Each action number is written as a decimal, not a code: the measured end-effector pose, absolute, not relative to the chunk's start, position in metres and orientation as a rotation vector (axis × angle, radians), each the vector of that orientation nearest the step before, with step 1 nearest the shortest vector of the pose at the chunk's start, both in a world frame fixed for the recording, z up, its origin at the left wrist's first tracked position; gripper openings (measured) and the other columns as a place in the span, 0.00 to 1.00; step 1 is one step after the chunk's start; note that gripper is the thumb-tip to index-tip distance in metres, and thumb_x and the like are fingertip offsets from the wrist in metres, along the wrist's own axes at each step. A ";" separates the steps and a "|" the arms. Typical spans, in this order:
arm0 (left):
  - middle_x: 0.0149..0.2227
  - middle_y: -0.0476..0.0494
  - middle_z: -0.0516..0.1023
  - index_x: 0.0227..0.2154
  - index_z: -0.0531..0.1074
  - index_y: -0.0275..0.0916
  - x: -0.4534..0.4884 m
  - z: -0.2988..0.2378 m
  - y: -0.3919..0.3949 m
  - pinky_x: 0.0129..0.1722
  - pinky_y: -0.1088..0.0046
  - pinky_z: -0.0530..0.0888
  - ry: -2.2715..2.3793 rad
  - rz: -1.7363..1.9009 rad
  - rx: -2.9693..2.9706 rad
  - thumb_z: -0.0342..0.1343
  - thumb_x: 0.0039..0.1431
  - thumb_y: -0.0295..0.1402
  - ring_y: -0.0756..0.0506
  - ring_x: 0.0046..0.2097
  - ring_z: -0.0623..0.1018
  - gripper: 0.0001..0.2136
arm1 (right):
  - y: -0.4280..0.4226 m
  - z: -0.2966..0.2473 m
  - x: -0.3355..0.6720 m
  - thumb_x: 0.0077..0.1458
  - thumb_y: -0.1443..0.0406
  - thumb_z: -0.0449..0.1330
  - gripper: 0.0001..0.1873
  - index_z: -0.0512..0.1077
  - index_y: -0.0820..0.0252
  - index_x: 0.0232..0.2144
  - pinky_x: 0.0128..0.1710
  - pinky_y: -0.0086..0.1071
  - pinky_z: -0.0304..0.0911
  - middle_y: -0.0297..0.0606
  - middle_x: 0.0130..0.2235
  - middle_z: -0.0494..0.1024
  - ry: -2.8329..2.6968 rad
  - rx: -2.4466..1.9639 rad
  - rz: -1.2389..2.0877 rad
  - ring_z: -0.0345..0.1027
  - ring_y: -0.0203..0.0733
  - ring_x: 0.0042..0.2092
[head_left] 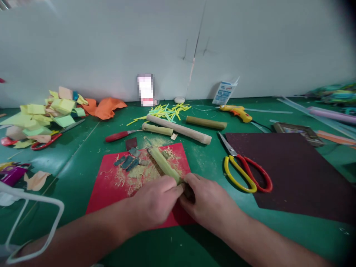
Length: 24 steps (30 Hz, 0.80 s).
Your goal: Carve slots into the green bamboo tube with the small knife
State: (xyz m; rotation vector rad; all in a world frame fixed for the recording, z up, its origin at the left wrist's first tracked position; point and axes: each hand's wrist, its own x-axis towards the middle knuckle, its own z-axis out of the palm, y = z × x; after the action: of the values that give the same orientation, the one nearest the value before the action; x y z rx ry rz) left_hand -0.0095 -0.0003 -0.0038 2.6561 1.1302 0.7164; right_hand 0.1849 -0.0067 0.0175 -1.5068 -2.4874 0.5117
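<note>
Here, left hand [155, 202] and right hand [207, 204] both pinching bamboo stick's [164, 165] near end, over red sheet [111, 185].

The stick [164, 165] gripped between the left hand [154, 202] and right hand [207, 204] is pale yellow-green. Under both hands lies a bright red sheet [111, 193], flecked with tan shavings [139, 174] and small slate-blue chips [128, 162] just beyond the left hand. The table [78, 155] is deep green. Right of the right hand, the scissors [246, 172] have one yellow and one red loop, beside a dark maroon sheet [292, 174]. Far left of the left hand, paper scraps [44, 118] are pale yellow, mint and orange.
</note>
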 end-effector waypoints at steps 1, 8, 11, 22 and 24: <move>0.27 0.46 0.68 0.37 0.71 0.37 -0.009 -0.003 -0.001 0.29 0.72 0.68 1.131 0.670 2.659 0.42 0.64 0.31 0.48 0.29 0.69 0.12 | -0.007 0.018 0.185 0.52 0.62 0.51 0.05 0.62 0.57 0.28 0.25 0.32 0.46 0.34 0.29 0.71 -2.487 -1.517 0.510 0.63 0.37 0.28; 0.31 0.43 0.70 0.39 0.72 0.33 -0.043 0.005 0.041 0.35 0.70 0.71 1.454 0.886 2.573 0.45 0.63 0.29 0.48 0.34 0.71 0.11 | -0.009 0.021 0.185 0.51 0.60 0.52 0.07 0.63 0.57 0.32 0.24 0.31 0.47 0.34 0.31 0.72 -2.500 -1.542 0.478 0.64 0.38 0.28; 0.32 0.42 0.71 0.39 0.73 0.34 -0.043 0.004 0.040 0.37 0.70 0.71 1.439 0.887 2.561 0.45 0.63 0.29 0.48 0.35 0.72 0.11 | -0.010 0.023 0.188 0.48 0.60 0.56 0.11 0.64 0.57 0.35 0.25 0.31 0.48 0.35 0.34 0.72 -2.481 -1.533 0.475 0.65 0.38 0.29; 0.30 0.43 0.72 0.38 0.73 0.35 -0.035 0.003 0.025 0.34 0.72 0.70 1.386 0.865 2.633 0.46 0.62 0.29 0.48 0.33 0.72 0.10 | -0.004 0.019 0.188 0.49 0.61 0.54 0.06 0.63 0.57 0.29 0.26 0.31 0.48 0.33 0.30 0.71 -2.464 -1.542 0.519 0.64 0.38 0.29; 0.28 0.44 0.71 0.39 0.72 0.34 -0.029 0.003 0.016 0.33 0.72 0.70 1.273 0.738 2.759 0.44 0.63 0.29 0.48 0.32 0.71 0.12 | -0.004 0.018 0.188 0.48 0.61 0.55 0.06 0.63 0.57 0.29 0.25 0.31 0.47 0.33 0.29 0.71 -2.469 -1.542 0.509 0.64 0.38 0.29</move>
State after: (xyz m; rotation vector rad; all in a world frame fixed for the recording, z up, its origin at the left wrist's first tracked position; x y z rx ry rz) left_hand -0.0290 0.0165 0.0030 2.7591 1.2730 0.7380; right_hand 0.1881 -0.0045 0.0182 -1.5422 -2.4686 0.5091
